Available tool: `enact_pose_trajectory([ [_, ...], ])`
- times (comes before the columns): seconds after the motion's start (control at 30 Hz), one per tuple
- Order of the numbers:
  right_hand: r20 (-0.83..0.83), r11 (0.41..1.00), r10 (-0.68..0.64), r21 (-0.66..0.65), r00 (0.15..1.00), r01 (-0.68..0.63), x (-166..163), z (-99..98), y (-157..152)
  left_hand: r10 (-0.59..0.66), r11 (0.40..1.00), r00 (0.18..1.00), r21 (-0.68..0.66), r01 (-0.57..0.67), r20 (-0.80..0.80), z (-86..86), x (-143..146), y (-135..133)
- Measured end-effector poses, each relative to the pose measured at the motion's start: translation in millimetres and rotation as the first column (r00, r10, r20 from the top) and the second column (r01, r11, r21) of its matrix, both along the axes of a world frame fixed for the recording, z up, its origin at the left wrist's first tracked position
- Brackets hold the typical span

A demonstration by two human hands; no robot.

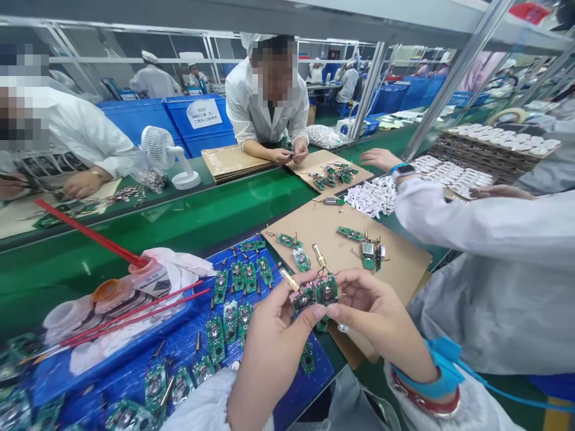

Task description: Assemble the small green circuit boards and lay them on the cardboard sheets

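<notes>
Two small green circuit boards are held up side by side over the edge between the blue mat and the brown cardboard. My left hand (276,335) pinches the left circuit board (304,296), which has a brass-coloured tip standing up from it. Between the thumb and fingers of my right hand (375,308) is the right circuit board (327,290), with a similar brass tip (319,255). Thin dark wires show near both tips. On the blue mat (287,398) below lie many more such boards, several in rows (250,276).
Loose boards (368,254) lie on the cardboard (309,221). Left is a blue tray (148,335) with bottles (150,275), cloth and red-handled brushes (135,308). White plastic parts (372,196) are piled ahead. A co-worker's arm (444,221) reaches in from the right; another person (269,102) works opposite.
</notes>
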State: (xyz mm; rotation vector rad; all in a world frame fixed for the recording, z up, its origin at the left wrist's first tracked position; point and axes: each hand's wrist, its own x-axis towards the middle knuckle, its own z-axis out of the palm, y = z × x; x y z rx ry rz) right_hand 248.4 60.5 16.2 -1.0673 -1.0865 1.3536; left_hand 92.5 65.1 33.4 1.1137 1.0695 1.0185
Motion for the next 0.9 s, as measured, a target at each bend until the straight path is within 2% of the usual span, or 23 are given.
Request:
enact_pose_trajectory([
  [0.1,0.058,1.0,0.011,0.005,0.998,-0.012,-3.6,-2.5,-0.3,0.049,0.998,0.997,0.033,-0.047,-0.061,-1.6,-2.9,2.3],
  [0.2,0.121,0.998,0.051,0.018,0.991,-0.054,-3.6,-2.4,1.1,0.065,0.998,0.997,0.025,-0.064,-0.041,-6.0,-7.8,6.8],
  [0.3,0.258,0.972,0.216,0.033,0.942,-0.231,2.7,3.8,17.9,0.113,0.992,0.99,-0.066,-0.108,0.084,-14.2,-15.0,11.6],
  [0.37,0.494,0.96,0.216,0.05,0.842,-0.276,6.4,8.2,42.8,0.206,0.968,0.963,-0.18,-0.174,0.172,-21.1,-20.9,13.5],
  [0.4,0.645,0.964,0.165,0.057,0.746,-0.261,6.7,8.9,58.4,0.25,0.949,0.946,-0.243,-0.199,0.205,-24.7,-24.1,13.7],
  [0.47,0.882,0.977,0.041,0.062,0.469,-0.202,3.2,5.2,91.2,0.315,0.913,0.92,-0.341,-0.226,0.233,-31.2,-30.5,12.6],
  [0.53,0.959,0.983,0.032,0.02,0.281,-0.18,-4.7,-5.3,118.2,0.354,0.883,0.91,-0.397,-0.249,0.217,-35.9,-36.6,10.1],
  [0.57,0.972,0.984,0.046,-0.004,0.232,-0.178,-9.1,-12.1,127.5,0.374,0.869,0.907,-0.416,-0.269,0.195,-37.2,-39.3,8.7],
  [0.63,0.983,0.983,0.071,-0.04,0.17,-0.177,-16.4,-26.0,136.9,0.416,0.845,0.894,-0.433,-0.313,0.165,-37.6,-43.5,6.3],
  [0.73,0.991,0.979,0.095,-0.076,0.094,-0.188,-18.2,-39.5,134.1,0.444,0.834,0.877,-0.442,-0.329,0.184,-34.8,-46.6,5.7],
  [0.8,0.994,0.978,0.081,-0.064,0.075,-0.201,-13.4,-40.5,126.4,0.454,0.828,0.87,-0.453,-0.332,0.191,-32.6,-46.6,7.0],
  [0.9,0.996,0.975,-0.007,0.028,0.094,-0.221,-2.6,-33.0,108.9,0.454,0.824,0.868,-0.464,-0.324,0.2,-29.6,-45.0,8.9],
])
